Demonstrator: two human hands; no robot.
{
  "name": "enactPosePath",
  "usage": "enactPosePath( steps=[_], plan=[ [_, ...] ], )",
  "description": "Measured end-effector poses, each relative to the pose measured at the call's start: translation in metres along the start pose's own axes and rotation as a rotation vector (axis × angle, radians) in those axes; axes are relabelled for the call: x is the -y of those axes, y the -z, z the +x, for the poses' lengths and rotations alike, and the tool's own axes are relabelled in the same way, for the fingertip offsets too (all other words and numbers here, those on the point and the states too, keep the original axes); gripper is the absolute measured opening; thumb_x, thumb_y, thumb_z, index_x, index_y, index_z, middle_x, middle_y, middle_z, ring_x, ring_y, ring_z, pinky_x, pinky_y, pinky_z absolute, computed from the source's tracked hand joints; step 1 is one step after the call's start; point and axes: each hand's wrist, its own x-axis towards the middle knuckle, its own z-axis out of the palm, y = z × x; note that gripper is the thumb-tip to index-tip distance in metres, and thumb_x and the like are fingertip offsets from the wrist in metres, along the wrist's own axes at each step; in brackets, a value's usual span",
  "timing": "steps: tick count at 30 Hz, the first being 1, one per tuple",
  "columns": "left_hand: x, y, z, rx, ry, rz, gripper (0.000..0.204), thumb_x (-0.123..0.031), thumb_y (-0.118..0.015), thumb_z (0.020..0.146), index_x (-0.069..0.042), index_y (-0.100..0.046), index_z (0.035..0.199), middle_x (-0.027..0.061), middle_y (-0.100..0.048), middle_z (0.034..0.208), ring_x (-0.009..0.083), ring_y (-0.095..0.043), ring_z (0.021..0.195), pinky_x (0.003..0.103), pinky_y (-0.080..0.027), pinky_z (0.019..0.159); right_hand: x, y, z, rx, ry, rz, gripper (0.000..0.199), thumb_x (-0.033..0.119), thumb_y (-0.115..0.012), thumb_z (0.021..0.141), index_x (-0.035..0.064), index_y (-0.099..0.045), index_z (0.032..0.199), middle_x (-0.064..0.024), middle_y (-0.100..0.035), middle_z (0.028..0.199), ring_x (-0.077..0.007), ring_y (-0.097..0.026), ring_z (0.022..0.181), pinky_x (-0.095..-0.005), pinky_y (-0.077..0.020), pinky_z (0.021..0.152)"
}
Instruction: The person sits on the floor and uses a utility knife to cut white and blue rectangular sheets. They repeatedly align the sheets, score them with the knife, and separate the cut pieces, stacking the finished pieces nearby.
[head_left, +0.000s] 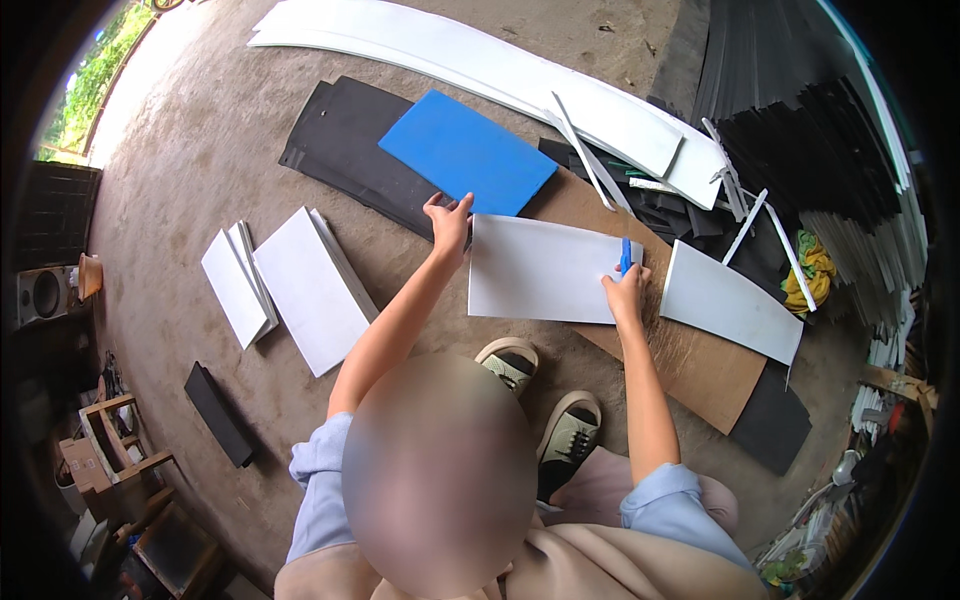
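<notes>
A white rectangular board (pixel 550 268) lies in front of me, partly over a brown board (pixel 690 375). My left hand (pixel 450 222) is at its upper left corner, thumb and fingers apart, the palm side beside the board's left edge. Whether the lower fingers touch that edge is hard to see. A blue utility knife (pixel 626 255) stands upright in my right hand (pixel 626 290), which is closed around it at the board's right end. Beyond the left hand, a blue sheet (pixel 470 150) rests on dark sheets (pixel 350 145).
Another white piece (pixel 730 300) lies to the right on the brown board. Two white stacks (pixel 312 290) and a black block (pixel 220 415) are on the floor at left. Long white panels (pixel 480 60) stretch across the back; dark offcuts (pixel 670 205) and a yellow cloth (pixel 812 270) lie right.
</notes>
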Motion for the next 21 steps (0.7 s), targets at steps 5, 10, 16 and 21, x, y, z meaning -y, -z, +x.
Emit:
enactPosePath(
  steps=[5, 10, 16, 21],
  plan=[
    [-0.015, 0.002, 0.034, 0.019, -0.059, 0.047, 0.04, -0.012, -0.056, 0.082, 0.0, -0.041, 0.117, 0.0091, -0.055, 0.1, 0.0149, -0.051, 0.088, 0.028, -0.04, 0.074, 0.006, -0.002, 0.007, 0.042, 0.02, 0.061, 0.036, 0.016, -0.07, 0.066, 0.0068, -0.049, 0.093, -0.0128, -0.041, 0.105, -0.0305, -0.05, 0.094, -0.0395, -0.0432, 0.079],
    [-0.068, -0.007, 0.042, -0.089, -0.685, 0.305, 0.031, -0.012, -0.049, 0.086, -0.004, -0.046, 0.116, 0.0098, -0.056, 0.099, 0.0149, -0.054, 0.086, 0.028, -0.043, 0.076, 0.007, 0.0, 0.02, 0.041, -0.055, 0.071, 0.035, 0.015, -0.07, 0.067, 0.0052, -0.05, 0.093, -0.0129, -0.042, 0.104, -0.03, -0.047, 0.096, -0.0385, -0.04, 0.081],
    [-0.096, 0.018, 0.026, 0.396, -0.789, 0.376, 0.034, -0.015, -0.05, 0.088, -0.007, -0.048, 0.121, 0.0078, -0.06, 0.098, 0.0114, -0.056, 0.084, 0.025, -0.044, 0.074, 0.007, 0.036, 0.014, 0.1, -0.284, 0.808, 0.019, 0.016, -0.059, 0.08, 0.0041, -0.045, 0.086, -0.0039, -0.049, 0.078, -0.0146, -0.052, 0.071, -0.0288, -0.0462, 0.065],
    [-0.073, 0.032, -0.001, 0.831, -0.45, 0.668, 0.03, -0.022, -0.055, 0.085, -0.007, -0.058, 0.111, 0.0071, -0.063, 0.09, 0.0124, -0.059, 0.082, 0.027, -0.047, 0.074, -0.021, 0.068, -0.002, -0.038, -0.267, 1.048, 0.02, 0.014, -0.059, 0.081, 0.0061, -0.042, 0.088, -0.0032, -0.049, 0.084, -0.0124, -0.051, 0.076, -0.0282, -0.0446, 0.073]
  ],
)
